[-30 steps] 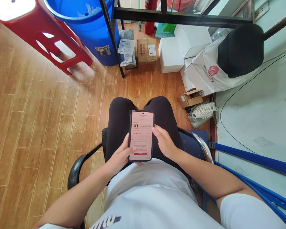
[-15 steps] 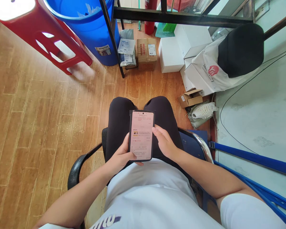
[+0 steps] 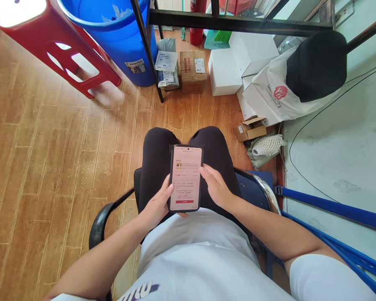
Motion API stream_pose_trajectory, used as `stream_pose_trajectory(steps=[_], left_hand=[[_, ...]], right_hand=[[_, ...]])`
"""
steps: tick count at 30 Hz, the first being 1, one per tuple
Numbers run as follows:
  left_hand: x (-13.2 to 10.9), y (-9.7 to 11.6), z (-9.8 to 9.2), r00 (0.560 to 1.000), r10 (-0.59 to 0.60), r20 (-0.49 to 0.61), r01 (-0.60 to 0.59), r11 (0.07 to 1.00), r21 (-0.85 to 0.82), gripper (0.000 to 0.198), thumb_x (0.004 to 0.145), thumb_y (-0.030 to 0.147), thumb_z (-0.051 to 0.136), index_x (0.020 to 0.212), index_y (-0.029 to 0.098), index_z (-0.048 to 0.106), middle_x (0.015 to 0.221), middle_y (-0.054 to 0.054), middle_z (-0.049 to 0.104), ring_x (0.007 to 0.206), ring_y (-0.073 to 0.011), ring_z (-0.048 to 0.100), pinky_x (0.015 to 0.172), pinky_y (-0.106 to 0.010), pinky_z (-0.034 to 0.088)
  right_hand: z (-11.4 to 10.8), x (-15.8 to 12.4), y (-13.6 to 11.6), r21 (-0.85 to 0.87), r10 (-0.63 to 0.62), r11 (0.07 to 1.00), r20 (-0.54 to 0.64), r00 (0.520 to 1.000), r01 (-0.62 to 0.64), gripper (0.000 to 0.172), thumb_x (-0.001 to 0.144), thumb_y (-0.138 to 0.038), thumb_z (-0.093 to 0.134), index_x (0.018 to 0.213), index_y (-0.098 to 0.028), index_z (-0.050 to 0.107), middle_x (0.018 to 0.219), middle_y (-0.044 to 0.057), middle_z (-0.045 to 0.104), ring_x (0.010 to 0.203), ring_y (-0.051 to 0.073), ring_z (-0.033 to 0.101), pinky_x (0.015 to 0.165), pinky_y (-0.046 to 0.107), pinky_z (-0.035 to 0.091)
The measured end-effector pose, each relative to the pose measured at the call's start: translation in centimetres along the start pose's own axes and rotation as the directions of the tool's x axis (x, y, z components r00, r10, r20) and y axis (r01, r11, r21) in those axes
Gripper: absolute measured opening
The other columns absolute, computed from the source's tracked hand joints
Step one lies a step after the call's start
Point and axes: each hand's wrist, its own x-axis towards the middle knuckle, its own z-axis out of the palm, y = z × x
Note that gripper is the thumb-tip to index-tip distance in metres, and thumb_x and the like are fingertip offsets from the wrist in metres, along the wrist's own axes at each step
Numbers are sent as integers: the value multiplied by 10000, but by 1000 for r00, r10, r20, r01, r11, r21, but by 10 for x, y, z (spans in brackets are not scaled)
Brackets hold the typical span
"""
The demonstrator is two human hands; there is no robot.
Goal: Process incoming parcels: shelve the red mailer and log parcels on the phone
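A smartphone in a dark case is held upright over my lap, its lit screen facing me. The screen shows lines of small text, a little picture and a red bar near the bottom. My left hand is closed round the phone's left edge and lower back, with the thumb lying along the left side of the screen and a fingertip showing below the phone. My right hand grips the right edge, thumb at the rim of the screen; its other fingers are hidden behind the phone.
I sit in a chair with a black armrest. Ahead stand a red stool, a blue bin, a cardboard box and white boxes. A black-framed rack crosses the top. Blue bars run along the right wall.
My left thumb has moved up from the lower screen to the left edge. The text on the screen has scrolled upward, and a red bar now shows. My right hand stays put.
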Motion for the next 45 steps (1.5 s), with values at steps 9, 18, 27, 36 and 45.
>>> stream_pose_trajectory(steps=[9, 18, 27, 36, 45], left_hand=[[-3, 3, 2, 998, 30, 63, -31, 1000, 4, 629, 918, 464, 463, 1483, 342, 216, 1457, -116, 412, 1014, -324, 612, 639, -468, 602], [-1, 1, 0, 993, 4, 115, -9, 999, 41, 627, 916, 516, 428, 1493, 390, 221, 1451, -115, 422, 1003, -347, 623, 634, -469, 588], [-2, 1, -1, 971, -21, 239, -17, 987, 158, 642, 903, 578, 402, 1484, 363, 233, 1477, -134, 384, 1080, -364, 586, 676, -444, 577], [-2, -1, -2, 970, -28, 243, 2, 995, 103, 640, 907, 556, 421, 1495, 386, 235, 1474, -123, 398, 1065, -353, 593, 674, -443, 579], [-2, 1, -1, 975, -38, 220, 12, 993, 119, 674, 899, 576, 418, 1505, 369, 207, 1478, -131, 391, 1087, -369, 581, 661, -430, 576]], right_hand=[[0, 0, 2, -45, -17, 999, 1, 1000, 17, 398, 1000, -465, 374, 1233, -245, 610, 1206, 49, 655, 1140, 239, 593, 1013, 395, 456], [-9, -3, -4, -639, -405, 715, -46, 913, 285, 642, 973, -571, 271, 1508, -221, 214, 1437, 149, 331, 1313, 290, 377, 1075, 514, 366], [-13, -4, -10, -859, -492, 357, 161, 856, 367, 629, 946, -634, 152, 1426, -338, 431, 1536, 66, 114, 1355, 378, 246, 1097, 617, 219], [-15, -4, -12, -791, -465, 488, 122, 877, 369, 636, 930, -651, 189, 1507, -383, 215, 1551, 31, 101, 1377, 390, 207, 1115, 632, 171], [-14, -4, -11, -783, -456, 487, 151, 877, 388, 610, 931, -651, 189, 1474, -400, 309, 1548, 9, 100, 1364, 387, 221, 1116, 627, 181]])
